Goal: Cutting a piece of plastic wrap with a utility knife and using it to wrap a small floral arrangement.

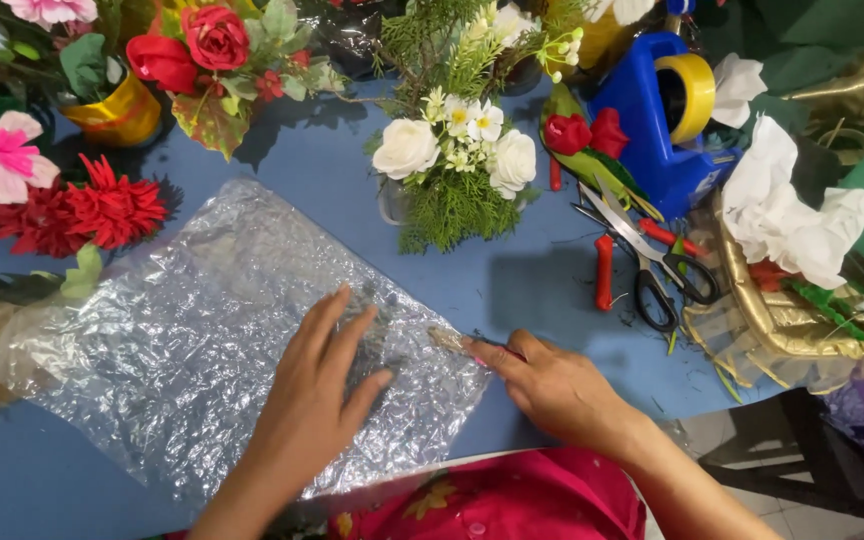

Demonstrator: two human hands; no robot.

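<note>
Fingers (337,325) flat on crinkled plastic sheet (182,330)

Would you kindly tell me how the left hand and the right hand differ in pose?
The left hand lies flat, fingers spread, on the crinkled silver sheet; the right hand is half curled, fingertips pinching at the sheet's edge. The left rests mid-sheet, the right mostly over the blue table. Both touch the sheet.

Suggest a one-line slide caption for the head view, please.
Left hand flattens crinkled clear wrap; right hand pinches its edge.
</note>
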